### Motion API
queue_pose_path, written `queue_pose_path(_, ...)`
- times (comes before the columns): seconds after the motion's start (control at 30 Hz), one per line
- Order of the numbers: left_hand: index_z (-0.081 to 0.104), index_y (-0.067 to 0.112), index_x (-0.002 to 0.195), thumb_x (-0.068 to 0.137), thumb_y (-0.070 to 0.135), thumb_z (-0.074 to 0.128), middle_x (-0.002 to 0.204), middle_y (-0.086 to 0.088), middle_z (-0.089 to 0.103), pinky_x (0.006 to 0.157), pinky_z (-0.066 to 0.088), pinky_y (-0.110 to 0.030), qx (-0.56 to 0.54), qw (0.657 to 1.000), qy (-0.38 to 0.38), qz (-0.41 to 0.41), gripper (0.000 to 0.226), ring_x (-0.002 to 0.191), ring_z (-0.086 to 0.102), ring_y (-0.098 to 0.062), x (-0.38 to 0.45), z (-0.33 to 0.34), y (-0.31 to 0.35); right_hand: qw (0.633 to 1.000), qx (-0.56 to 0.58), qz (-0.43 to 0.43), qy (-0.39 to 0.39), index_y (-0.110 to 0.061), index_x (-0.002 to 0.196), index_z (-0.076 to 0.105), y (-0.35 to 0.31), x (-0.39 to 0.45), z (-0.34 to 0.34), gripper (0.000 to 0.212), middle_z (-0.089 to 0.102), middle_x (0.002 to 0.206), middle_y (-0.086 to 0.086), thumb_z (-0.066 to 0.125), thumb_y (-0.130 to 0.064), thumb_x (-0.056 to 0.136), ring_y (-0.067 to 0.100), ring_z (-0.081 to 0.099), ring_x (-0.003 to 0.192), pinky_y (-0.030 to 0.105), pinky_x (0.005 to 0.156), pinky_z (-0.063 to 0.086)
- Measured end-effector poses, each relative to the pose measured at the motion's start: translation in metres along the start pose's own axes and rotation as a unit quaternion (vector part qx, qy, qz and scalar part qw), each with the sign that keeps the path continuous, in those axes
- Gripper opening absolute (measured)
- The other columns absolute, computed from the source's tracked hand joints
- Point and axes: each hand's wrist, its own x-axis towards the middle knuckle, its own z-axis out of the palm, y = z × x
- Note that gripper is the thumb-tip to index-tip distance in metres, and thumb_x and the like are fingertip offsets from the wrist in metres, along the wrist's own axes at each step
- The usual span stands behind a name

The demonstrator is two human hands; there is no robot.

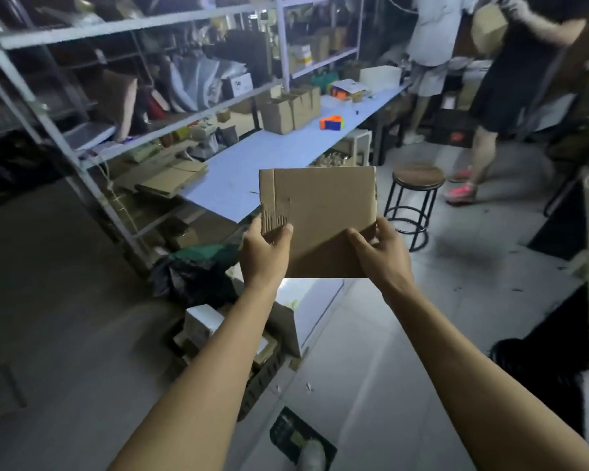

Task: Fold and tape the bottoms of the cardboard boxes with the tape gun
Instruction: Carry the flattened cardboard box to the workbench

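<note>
Box: a flattened cardboard box [320,219] is held up in the air at chest height, well above the floor, broad face toward the camera.
Left hand: the left hand [265,248] pinches the lower left corner, thumb on the front face.
Right hand: the right hand [378,249] clasps the lower right edge likewise.
Why held so: gripping both lower corners probably readies the flat sheet to be opened into shape.
Table: the long table [252,164] ahead carries standing boxes [289,110] and a tape gun [332,123], likely the taping spot.
Progress: bottom not yet folded.
</note>
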Motion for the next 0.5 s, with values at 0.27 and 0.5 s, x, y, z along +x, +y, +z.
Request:
queue_pose_path(0.27, 0.065, 0.026, 0.112, 0.086, 0.037, 0.065, 0.1, 0.012, 0.067, 0.087, 0.051, -0.03, -0.02, 0.997, -0.08, 0.002, 0.029, 0.094, 0.064, -0.012, 0.125, 0.09, 0.006, 0.997, -0.01, 0.046, 0.062, -0.038, 0.104, 0.06, 0.023, 0.125, 0.023, 0.024, 0.066, 0.089, -0.021, 0.064, -0.046, 0.082, 0.012, 0.067, 0.083, 0.043, 0.078, 0.057)
queue_pose_path(0.5, 0.058, 0.03, 0.126, 0.068, 0.065, 0.052, 0.12, 0.006, 0.065, 0.096, 0.052, -0.044, 0.009, 0.99, -0.138, 0.005, 0.069, 0.112, 0.061, -0.018, 0.211, 0.179, 0.011, 0.988, -0.048, 0.102, 0.102, -0.03, 0.118, 0.061, 0.053, 0.216, 0.019, 0.035, 0.068, 0.092, -0.006, 0.066, -0.04, 0.084, 0.019, 0.063, 0.088, 0.038, 0.08, 0.052)
